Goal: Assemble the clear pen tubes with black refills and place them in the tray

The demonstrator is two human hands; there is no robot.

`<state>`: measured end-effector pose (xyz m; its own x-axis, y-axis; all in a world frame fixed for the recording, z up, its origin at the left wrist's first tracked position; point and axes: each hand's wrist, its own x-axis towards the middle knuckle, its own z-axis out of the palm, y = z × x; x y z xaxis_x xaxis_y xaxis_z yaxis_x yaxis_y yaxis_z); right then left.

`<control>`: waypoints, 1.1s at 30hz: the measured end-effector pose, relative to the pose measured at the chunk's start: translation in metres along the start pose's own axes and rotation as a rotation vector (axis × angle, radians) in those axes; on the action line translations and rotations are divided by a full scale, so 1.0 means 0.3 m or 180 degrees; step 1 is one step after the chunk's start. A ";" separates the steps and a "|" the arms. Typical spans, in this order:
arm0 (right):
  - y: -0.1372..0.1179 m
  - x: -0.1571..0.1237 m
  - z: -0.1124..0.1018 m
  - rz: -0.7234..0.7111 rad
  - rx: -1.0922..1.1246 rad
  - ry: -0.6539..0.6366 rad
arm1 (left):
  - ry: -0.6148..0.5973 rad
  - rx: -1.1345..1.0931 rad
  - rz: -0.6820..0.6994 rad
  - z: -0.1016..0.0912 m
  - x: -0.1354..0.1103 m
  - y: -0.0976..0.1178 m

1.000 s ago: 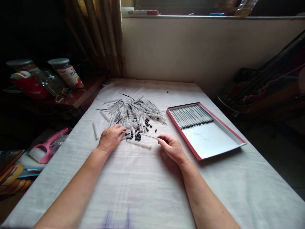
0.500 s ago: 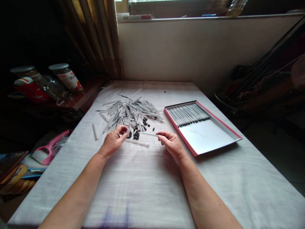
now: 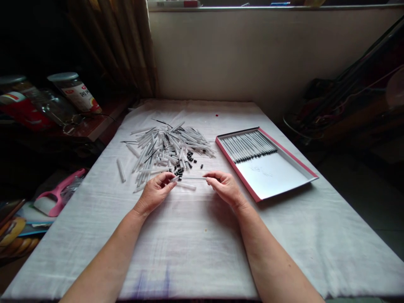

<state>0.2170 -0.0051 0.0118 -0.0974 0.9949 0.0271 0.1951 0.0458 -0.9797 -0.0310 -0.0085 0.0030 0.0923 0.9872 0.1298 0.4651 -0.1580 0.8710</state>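
Where the two hands face each other low over the cloth (image 3: 202, 248), I have the left hand (image 3: 159, 185) with thumb and fingers pinching a small clear piece (image 3: 174, 179), mostly hidden by the fingertips. My right hand (image 3: 224, 185) pinches a thin rod (image 3: 193, 178) near one end, thumb against forefinger. The rod lies nearly level between the hands, its free tip pointing at the clear piece; whether they touch, I cannot tell.

I judge the step in hand to be lining these two up. To do it well, I would rest the left wrist and hold the clear piece still, letting only the right hand advance. I would keep the rod straight along the piece's axis, since anything so slim could bend or slip off sideways, and slide the grip nearer the tip if it wavers. A light, even push should serve better than a jab.

Black bits (image 3: 190, 155) lie just beyond the left fingertips, so I would keep the knuckles from scattering them. A loose tube (image 3: 186, 185) rests just below the rod; the pile (image 3: 164, 145) spreads behind. At right, the box (image 3: 235, 170) holds a neat row of pens (image 3: 251, 145), black ends toward me.
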 end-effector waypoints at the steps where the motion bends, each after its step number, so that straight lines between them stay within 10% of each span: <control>1: 0.001 -0.001 0.002 -0.0005 -0.0026 -0.0021 | -0.0010 0.0054 0.0015 0.000 -0.002 0.002; 33: 0.013 -0.007 -0.005 -0.0159 -0.0517 -0.0642 | -0.0344 -0.0089 -0.0086 0.033 -0.019 0.042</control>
<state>0.2194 -0.0069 0.0082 -0.3002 0.9537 0.0185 0.3378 0.1244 -0.9329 -0.0171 -0.0164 0.0086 0.1751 0.9830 0.0557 0.4441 -0.1294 0.8866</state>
